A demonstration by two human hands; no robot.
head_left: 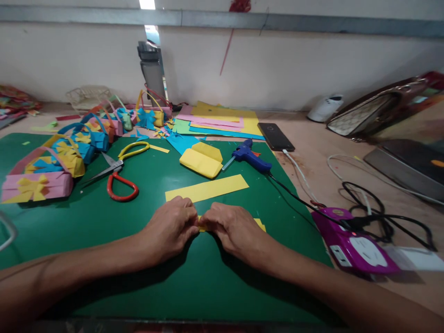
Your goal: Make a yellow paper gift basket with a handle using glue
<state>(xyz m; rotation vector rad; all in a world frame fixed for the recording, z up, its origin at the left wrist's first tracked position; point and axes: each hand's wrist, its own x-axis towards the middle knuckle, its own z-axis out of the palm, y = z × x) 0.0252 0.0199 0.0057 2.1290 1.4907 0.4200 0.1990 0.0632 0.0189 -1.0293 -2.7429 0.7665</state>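
My left hand [172,226] and my right hand [234,229] meet near the middle of the green mat [166,291], fingertips pinched together on a yellow paper strip [201,225]. Most of this strip is hidden by my fingers; one end shows past my right hand. Just beyond my knuckles lies a flat yellow paper strip [208,188]. Farther back rests a folded yellow paper piece [201,162] with a raised flap. A blue glue gun [251,156] lies on its side to the right of it, its nozzle end near the folded paper.
Open scissors [120,166] lie left, beside a row of small paper baskets [38,187]. Stacked coloured sheets [222,118] and a phone [275,136] are at the back. A purple power strip [354,240] with trailing cords sits right. A grey bottle [152,71] stands against the wall.
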